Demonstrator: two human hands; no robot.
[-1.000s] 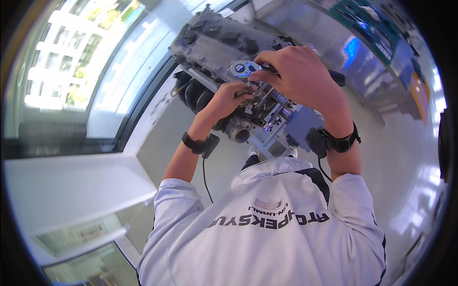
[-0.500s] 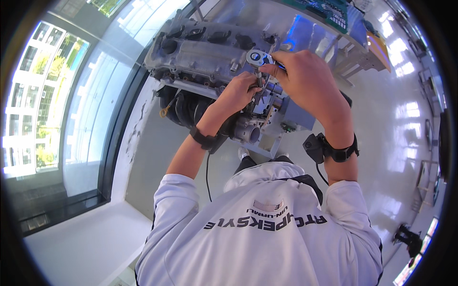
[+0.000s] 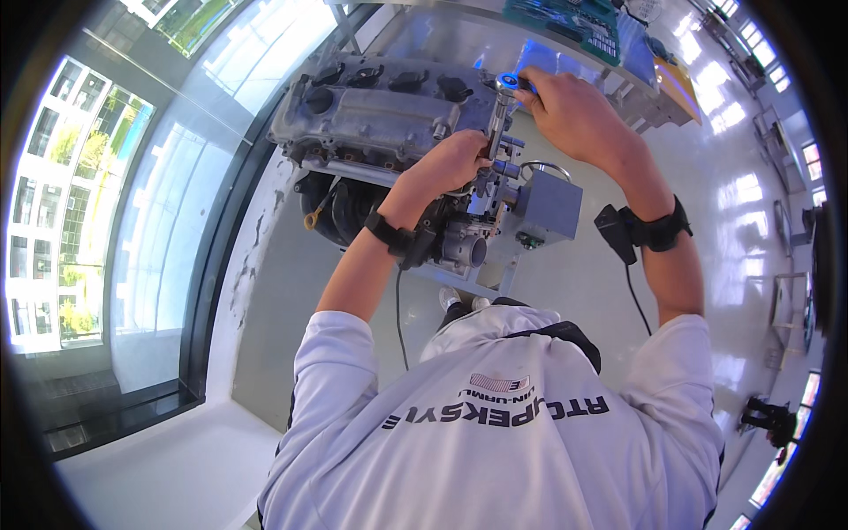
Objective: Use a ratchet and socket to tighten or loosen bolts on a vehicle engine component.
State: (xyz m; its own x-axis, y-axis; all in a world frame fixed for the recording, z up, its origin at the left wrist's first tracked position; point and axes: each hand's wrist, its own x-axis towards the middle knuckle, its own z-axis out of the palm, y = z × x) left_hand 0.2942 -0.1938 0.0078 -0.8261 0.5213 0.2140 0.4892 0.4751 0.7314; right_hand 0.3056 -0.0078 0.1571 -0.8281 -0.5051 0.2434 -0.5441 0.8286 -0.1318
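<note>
A ratchet wrench with a round head stands over the right end of a grey engine. Its silver shaft runs from the head toward the engine. My right hand is closed at the head end, thumb and fingertips pinching the wrench. My left hand is closed lower down, its fingertips around the bottom of the shaft beside the engine cover. What the lower end sits on is hidden by these fingers. Below my left hand is a round metal throttle body.
A grey box is mounted right of the engine. Behind stands a workbench with a green tool case. Black intake pipes and a yellow dipstick loop are at the engine's near left. Cables hang from both wrist straps.
The wrench head has moved right and away from me, and more of the shaft shows. My right hand has moved with it. My left hand stays near the same spot.
</note>
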